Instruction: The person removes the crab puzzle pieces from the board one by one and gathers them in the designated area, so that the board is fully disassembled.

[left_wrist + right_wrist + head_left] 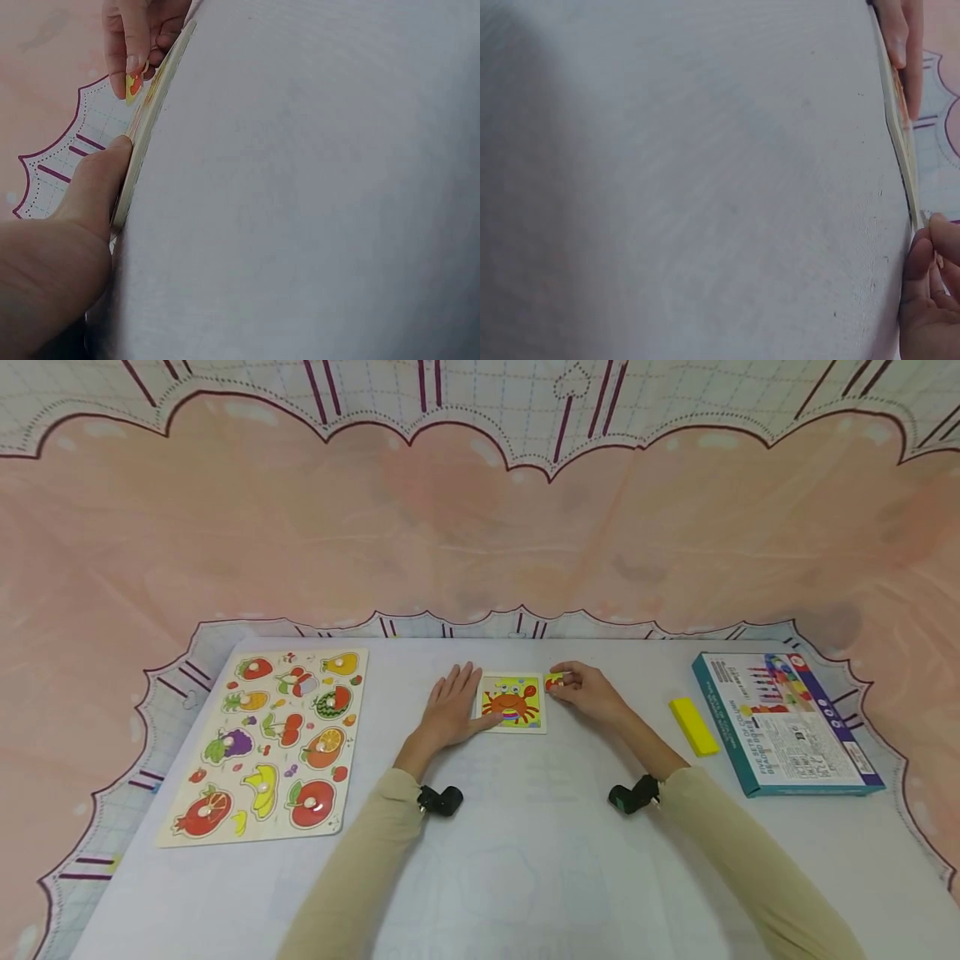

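Observation:
A small square crab puzzle (512, 703) lies on the white table, a red crab on a yellow-green ground inside a pale frame. My left hand (448, 710) is spread along its left side with straight fingers, and the thumb rests on the lower left of the picture. At the upper right edge of the frame, my right hand (588, 692) pinches a small yellow puzzle piece (553, 681) with red on it between thumb and fingers. In the left wrist view the piece (133, 88) stands tilted above the board's edge. The right wrist view shows both hands at the board's frame (895, 139).
On the left lies a large fruit peg puzzle (281, 745) with several fruit shapes. A yellow block (693, 727) sits right of my right forearm, beside a blue and white box (787, 724). Patterned cloth (450, 527) hangs behind the table.

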A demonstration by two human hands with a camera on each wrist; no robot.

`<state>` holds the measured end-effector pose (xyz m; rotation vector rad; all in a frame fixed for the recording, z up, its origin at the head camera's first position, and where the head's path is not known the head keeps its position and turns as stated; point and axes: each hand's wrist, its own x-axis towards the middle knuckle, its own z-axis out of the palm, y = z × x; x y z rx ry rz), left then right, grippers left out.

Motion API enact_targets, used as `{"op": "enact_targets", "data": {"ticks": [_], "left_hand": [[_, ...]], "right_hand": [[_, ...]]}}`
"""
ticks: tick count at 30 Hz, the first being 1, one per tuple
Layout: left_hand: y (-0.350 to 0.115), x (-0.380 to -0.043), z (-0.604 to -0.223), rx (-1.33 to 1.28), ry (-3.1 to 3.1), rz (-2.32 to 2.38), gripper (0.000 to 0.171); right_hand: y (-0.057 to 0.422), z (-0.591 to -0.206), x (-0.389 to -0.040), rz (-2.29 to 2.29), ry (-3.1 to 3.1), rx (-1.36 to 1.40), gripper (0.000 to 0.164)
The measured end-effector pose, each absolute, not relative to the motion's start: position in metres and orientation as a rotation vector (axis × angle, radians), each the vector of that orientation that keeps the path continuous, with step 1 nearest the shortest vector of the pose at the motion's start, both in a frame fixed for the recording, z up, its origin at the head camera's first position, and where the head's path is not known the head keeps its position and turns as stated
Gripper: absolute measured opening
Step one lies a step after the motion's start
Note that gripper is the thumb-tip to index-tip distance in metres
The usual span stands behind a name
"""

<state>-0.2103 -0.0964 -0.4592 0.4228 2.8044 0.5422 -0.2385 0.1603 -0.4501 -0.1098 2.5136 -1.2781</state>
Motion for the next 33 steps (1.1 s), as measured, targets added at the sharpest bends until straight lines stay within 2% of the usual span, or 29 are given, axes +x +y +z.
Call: {"op": "enact_targets", "data": {"ticks": [16, 24, 33], "left_hand": [[-0.096, -0.21, -0.46, 0.414, 2.81, 0.554, 0.094], [-0.096, -0.21, -0.459, 0.417, 2.818, 0.553, 0.094], [-0.096, -0.21, -0.46, 0.418, 2.821, 0.552, 0.094]], "right_hand": [[0.15, -0.446, -0.235, -0.965, 2.769, -0.28, 0.038], [0.149, -0.445, -0.234, -0.951, 2.797, -0.26, 0.036], [0.152, -0.442, -0.232, -0.983, 2.763, -0.217, 0.051]]}}
